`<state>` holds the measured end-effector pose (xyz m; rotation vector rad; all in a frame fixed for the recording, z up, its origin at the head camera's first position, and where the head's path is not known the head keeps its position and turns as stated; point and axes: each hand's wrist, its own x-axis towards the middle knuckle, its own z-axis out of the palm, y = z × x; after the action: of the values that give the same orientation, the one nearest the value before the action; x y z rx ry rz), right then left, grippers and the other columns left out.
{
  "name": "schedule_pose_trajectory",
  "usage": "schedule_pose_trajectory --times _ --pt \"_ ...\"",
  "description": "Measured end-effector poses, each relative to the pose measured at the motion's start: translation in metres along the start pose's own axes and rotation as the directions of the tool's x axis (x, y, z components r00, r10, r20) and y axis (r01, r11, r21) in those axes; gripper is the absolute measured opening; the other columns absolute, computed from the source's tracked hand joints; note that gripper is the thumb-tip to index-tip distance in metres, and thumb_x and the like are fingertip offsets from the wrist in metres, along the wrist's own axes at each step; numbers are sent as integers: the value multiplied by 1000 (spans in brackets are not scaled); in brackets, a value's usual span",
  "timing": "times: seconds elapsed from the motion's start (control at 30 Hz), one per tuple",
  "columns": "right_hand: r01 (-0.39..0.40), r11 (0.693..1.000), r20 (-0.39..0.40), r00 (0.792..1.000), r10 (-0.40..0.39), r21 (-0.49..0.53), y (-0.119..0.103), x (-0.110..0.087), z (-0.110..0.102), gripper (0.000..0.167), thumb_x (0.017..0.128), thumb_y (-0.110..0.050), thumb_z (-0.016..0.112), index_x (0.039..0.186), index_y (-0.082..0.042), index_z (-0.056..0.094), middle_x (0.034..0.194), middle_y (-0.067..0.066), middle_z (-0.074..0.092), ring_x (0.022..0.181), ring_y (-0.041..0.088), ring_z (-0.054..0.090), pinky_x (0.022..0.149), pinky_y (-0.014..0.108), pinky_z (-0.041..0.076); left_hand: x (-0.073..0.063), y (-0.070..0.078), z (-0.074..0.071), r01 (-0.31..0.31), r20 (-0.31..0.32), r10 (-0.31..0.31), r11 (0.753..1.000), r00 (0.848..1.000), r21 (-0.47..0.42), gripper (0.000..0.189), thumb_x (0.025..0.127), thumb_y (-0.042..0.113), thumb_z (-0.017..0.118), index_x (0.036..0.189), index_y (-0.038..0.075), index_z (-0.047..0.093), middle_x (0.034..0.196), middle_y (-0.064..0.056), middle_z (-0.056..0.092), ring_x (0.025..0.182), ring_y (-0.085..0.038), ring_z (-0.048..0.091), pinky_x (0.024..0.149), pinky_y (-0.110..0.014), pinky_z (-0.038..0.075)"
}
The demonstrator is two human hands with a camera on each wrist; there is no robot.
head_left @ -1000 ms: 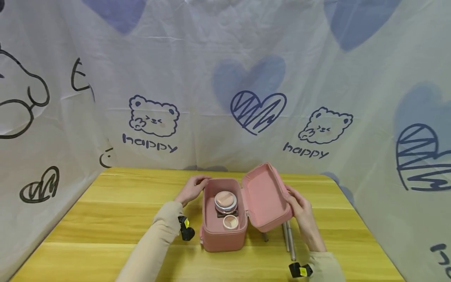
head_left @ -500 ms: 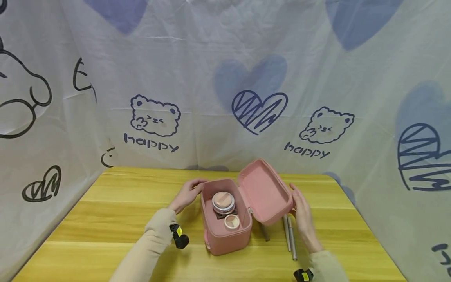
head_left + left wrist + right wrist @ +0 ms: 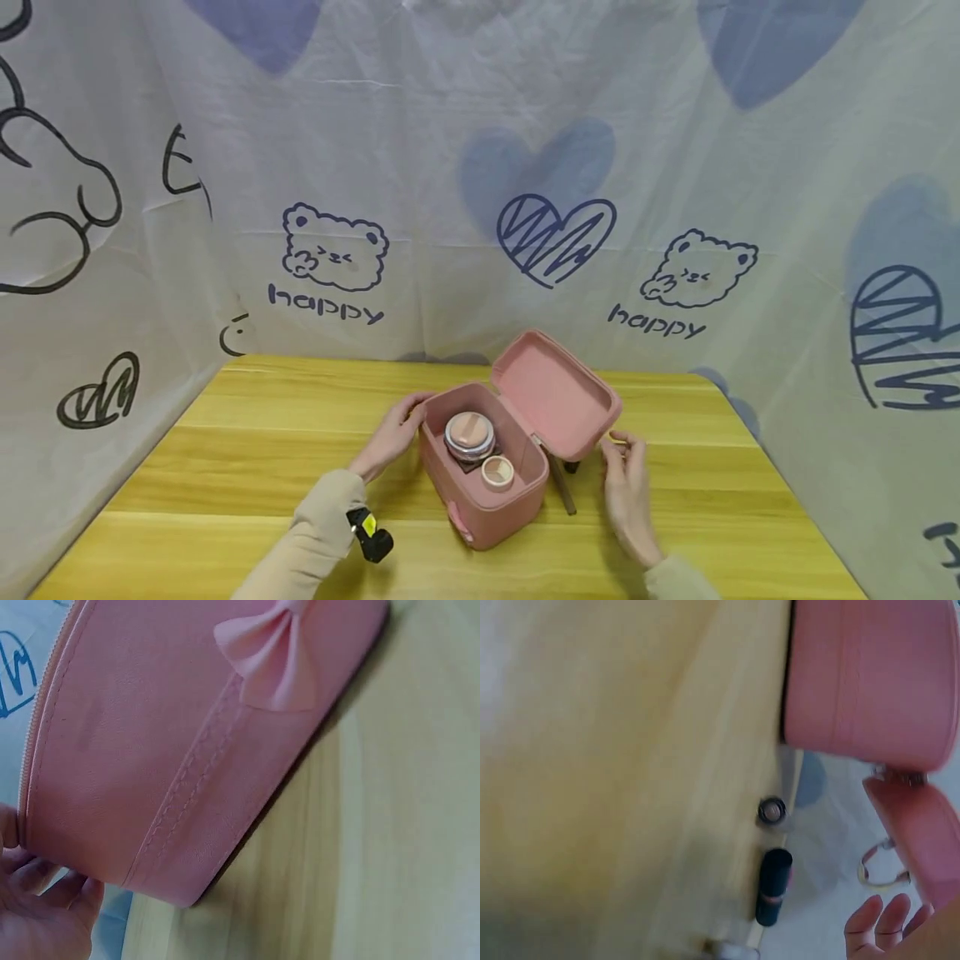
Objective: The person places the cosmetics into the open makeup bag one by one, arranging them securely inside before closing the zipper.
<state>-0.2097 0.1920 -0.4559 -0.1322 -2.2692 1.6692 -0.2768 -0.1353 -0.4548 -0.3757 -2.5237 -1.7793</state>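
Note:
A pink makeup case [image 3: 498, 512] stands on the table with its lid [image 3: 555, 396] tipped back to the right. Inside lie a round compact [image 3: 471, 435] and a small round palette [image 3: 498, 472], with a dark flat item partly hidden beneath the compact. My left hand [image 3: 386, 440] grips the case's far left corner, thumb at the zipped rim and fingers against the outside in the left wrist view. A pink bow [image 3: 277, 656] decorates the front. Beside the lid's right corner is my right hand [image 3: 628, 496], fingers loosely bent and holding nothing; whether a fingertip touches the lid, I cannot tell.
A brown stick-like item [image 3: 562, 487] lies right of the case. The right wrist view has a dark tube [image 3: 773, 886] and a small round-ended item [image 3: 772, 811] on the table. A printed cloth [image 3: 435, 275] hangs behind the table.
The case has turned, its near end swinging right and its lid shifting left. My right hand has come off the lid's edge and moved lower, covering where two silver pens showed.

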Motion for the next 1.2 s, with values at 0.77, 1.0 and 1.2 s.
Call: schedule_pose_trajectory --times 0.77,1.0,1.2 --pt "242 966 176 959 -224 -86 -10 -26 36 40 92 -10 69 127 6 60 89 6 61 81 1 53 78 21 52 -42 11 13 -17 -87 33 983 996 180 47 107 10 38 151 -8 37 153 -31 42 143 -46 39 119 -57 31" --pt "204 968 214 962 -170 -148 -12 -26 36 49 96 -10 63 138 10 49 104 14 61 95 15 57 90 35 54 -52 15 19 -60 -110 89 969 990 239 47 106 8 39 150 -12 36 152 -32 42 142 -47 41 118 -57 32" --pt "156 980 197 972 -130 -123 -13 -22 36 45 100 -12 59 139 9 47 115 19 62 103 21 58 93 29 51 -61 20 22 -74 -100 105 960 989 270 49 105 6 42 149 -14 34 151 -35 42 141 -48 42 117 -59 34"
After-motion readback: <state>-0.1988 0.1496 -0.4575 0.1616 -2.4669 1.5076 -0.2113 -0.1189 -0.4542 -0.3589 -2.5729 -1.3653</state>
